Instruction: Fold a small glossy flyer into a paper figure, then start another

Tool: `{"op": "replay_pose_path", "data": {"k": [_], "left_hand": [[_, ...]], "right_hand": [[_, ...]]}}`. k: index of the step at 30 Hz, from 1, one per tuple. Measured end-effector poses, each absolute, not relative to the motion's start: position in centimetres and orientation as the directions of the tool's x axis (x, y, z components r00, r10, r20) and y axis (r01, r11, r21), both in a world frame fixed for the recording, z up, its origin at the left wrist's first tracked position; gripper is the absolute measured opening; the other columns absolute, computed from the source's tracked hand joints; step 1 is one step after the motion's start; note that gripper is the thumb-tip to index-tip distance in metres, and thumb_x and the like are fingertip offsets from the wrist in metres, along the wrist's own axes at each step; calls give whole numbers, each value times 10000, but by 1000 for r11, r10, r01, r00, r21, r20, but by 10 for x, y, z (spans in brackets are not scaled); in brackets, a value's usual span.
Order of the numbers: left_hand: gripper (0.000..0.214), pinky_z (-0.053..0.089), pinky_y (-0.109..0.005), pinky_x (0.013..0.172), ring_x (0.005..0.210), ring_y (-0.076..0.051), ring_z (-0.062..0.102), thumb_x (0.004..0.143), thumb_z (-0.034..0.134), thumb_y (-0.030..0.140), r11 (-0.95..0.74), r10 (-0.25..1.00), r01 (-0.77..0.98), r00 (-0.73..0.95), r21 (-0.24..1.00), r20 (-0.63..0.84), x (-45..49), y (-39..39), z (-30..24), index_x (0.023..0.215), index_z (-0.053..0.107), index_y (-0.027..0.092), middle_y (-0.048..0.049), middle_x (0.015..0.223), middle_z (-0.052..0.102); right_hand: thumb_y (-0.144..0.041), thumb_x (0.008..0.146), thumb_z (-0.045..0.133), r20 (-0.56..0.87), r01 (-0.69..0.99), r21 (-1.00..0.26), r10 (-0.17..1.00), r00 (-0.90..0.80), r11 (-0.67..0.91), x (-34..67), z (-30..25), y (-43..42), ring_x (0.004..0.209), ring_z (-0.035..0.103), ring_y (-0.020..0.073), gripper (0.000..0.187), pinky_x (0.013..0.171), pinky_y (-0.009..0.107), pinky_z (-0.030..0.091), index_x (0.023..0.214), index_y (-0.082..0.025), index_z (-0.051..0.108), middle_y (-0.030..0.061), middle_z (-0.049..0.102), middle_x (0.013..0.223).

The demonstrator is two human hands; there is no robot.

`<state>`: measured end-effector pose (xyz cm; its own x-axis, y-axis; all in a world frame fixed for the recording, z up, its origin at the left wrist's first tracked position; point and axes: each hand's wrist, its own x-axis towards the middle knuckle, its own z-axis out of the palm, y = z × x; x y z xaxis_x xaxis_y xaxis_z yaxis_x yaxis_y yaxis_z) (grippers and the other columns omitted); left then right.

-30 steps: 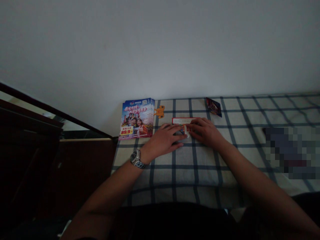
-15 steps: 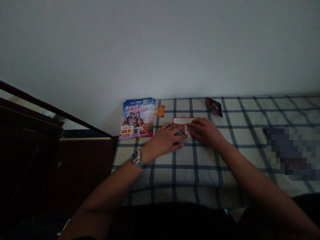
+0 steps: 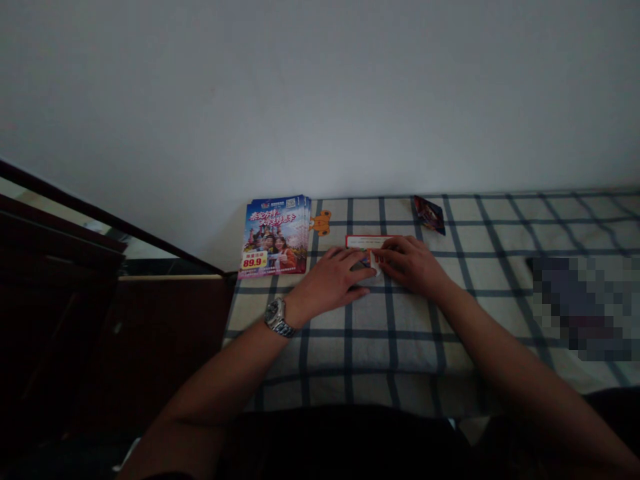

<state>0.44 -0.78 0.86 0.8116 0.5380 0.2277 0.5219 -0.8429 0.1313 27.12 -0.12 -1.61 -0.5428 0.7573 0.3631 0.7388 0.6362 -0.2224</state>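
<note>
A printed flyer [image 3: 367,239] with a red edge lies on the checked cloth, part of it folded over so a coloured face shows. My left hand [image 3: 336,281] rests on its left part, palm down and fingers stretched apart. At the right side, my right hand [image 3: 413,265] has its bent fingers together on the folded part, gripping the paper. Both hands hide much of the flyer. A stack of similar flyers [image 3: 273,233] lies to the left, the top one showing two people and "89.9". Behind my right hand stands a small folded paper [image 3: 429,215], dark and tilted.
The checked cloth [image 3: 345,347] covers a bed-like surface against a pale wall [image 3: 350,100]. An orange bear print [image 3: 321,223] is beside the stack. A blurred-out dark object [image 3: 583,310] lies at the right. Dark wooden furniture [image 3: 55,320] and a rail stand at the left.
Both hands stay on the flyer with almost no movement. My left wrist, with its metal watch, has shifted very slightly right.
</note>
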Motion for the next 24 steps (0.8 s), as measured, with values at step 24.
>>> {"op": "replay_pose_path", "data": {"k": [24], "left_hand": [[373, 272, -563, 1261, 1470, -279, 487, 1055, 566, 469, -862, 504, 478, 844, 170, 182, -6, -4, 11, 1391, 640, 326, -70, 1594, 516]], "right_hand": [[-314, 1039, 569, 354, 746, -232, 768, -533, 624, 270, -17, -2, 1142, 603, 308, 316, 966, 485, 509, 1305, -258, 730, 123, 682, 1228]]}}
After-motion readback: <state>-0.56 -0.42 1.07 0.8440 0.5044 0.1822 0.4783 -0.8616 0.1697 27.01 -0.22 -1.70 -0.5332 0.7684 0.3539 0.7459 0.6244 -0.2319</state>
